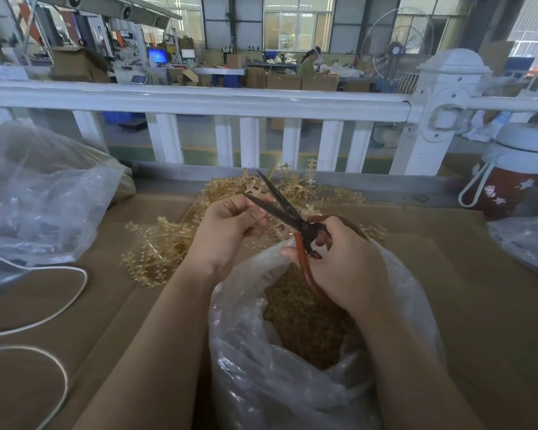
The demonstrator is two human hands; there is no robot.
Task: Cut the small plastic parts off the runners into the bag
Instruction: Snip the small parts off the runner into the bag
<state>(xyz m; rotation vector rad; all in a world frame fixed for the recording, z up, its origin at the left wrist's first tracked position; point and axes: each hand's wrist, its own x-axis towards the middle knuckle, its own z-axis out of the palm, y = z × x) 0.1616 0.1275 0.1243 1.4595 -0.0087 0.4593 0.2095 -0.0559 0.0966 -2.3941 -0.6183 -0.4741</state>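
Note:
My left hand [227, 231] pinches a thin amber plastic runner [253, 190] whose tip pokes up past my fingers. My right hand [345, 262] grips the red-brown handles of dark scissors [280, 206]; the blades stand apart, straddling the runner just above my left fingers. Both hands hover over a clear plastic bag [246, 321] whose open mouth shows a heap of small amber cut parts [305, 324]. A pile of uncut amber runners [165, 243] lies on the cardboard-covered table behind and to the left of my hands.
A large crumpled clear bag [41, 193] fills the left side. A white cord [59, 305] loops over the cardboard at lower left. A red-and-white bottle [510, 181] stands at the right, near another plastic bag [528, 240]. A white railing [199, 103] bounds the table's far edge.

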